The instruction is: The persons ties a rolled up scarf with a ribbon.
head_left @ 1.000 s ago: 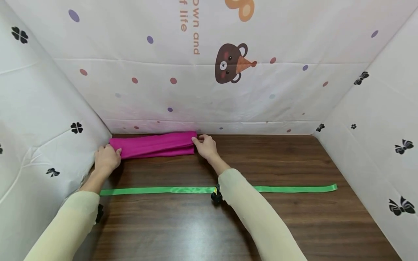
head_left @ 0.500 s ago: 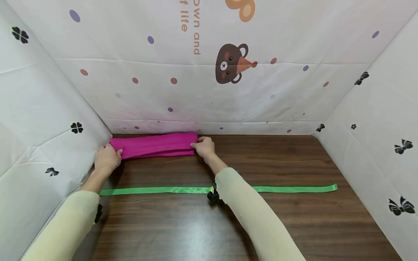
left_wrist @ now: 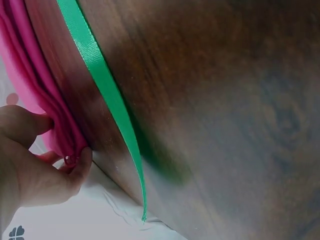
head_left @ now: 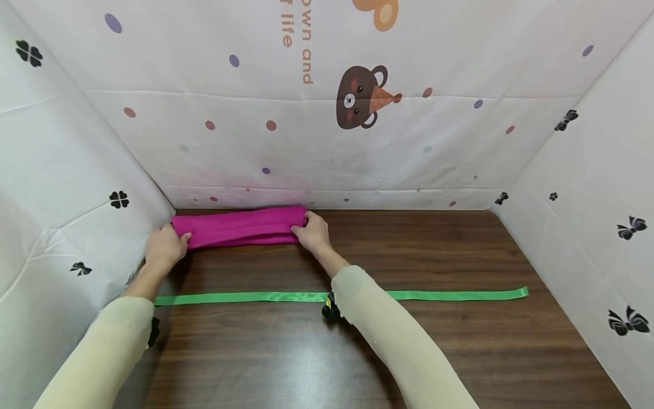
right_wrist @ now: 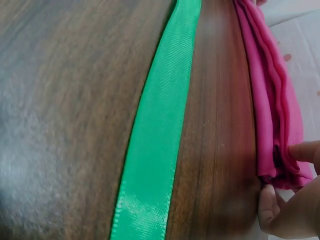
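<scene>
A folded magenta cloth (head_left: 240,226) lies as a long flat bundle at the back left of the table, along the rear wall. My left hand (head_left: 166,246) grips its left end, thumb on the upper layer and fingers round the end, as the left wrist view (left_wrist: 42,155) of that hand also shows. At the right end my right hand (head_left: 314,232) pinches the stacked layers between thumb and fingers. Several fold edges of the cloth (right_wrist: 272,100) show in the right wrist view. In front of it a green satin ribbon (head_left: 219,297) stretches across the table, partly covered by the right forearm.
White printed sheets form a rear wall (head_left: 434,159), a left wall (head_left: 61,187) and a right wall (head_left: 577,227) round the brown wood-grain table (head_left: 245,352). The left arm runs close along the left wall. The ribbon's right end lies short of the right wall.
My right hand has shifted slightly left along the cloth's right end, its thumb now further over the layers. The left hand keeps its grip, and the ribbon has stayed in place.
</scene>
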Tool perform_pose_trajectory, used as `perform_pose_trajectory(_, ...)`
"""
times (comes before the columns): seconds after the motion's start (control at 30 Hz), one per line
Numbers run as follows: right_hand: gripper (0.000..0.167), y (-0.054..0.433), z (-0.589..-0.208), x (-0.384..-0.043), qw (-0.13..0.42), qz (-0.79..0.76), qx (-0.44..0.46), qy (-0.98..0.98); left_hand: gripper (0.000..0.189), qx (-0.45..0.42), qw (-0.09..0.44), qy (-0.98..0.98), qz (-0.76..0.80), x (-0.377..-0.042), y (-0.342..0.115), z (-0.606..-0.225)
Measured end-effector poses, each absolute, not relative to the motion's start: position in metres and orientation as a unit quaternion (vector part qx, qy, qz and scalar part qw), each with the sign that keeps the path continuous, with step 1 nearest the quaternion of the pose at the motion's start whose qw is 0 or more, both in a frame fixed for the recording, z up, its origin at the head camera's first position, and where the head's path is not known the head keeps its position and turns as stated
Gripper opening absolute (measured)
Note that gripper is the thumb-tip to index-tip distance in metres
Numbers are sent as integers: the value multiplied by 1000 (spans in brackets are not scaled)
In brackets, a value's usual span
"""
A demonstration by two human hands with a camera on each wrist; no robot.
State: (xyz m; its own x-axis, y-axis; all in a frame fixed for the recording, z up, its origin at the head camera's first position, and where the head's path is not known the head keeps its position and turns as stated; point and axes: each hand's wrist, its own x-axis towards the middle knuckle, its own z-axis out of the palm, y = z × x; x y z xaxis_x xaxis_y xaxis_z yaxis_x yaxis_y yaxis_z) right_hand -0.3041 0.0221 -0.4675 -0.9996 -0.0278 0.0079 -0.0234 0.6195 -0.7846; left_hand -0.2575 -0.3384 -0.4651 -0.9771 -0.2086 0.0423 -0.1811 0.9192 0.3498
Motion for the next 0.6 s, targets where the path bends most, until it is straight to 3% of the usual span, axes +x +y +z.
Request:
perform_pose_trajectory(0.13,41,21,-465,-303,31,-471,1,882,61,101,35,-978,-179,-258,-341,-466)
perform_pose_trajectory(0.37,27,23,-465,-306,39,-600,40,798,65,106,28,-977,-184,-260,-343,-467)
perform_pose_trajectory(0.6,28,25,-466,-305,52,-621,41,781,65,96,27,-979,-176,-256,-342,-465)
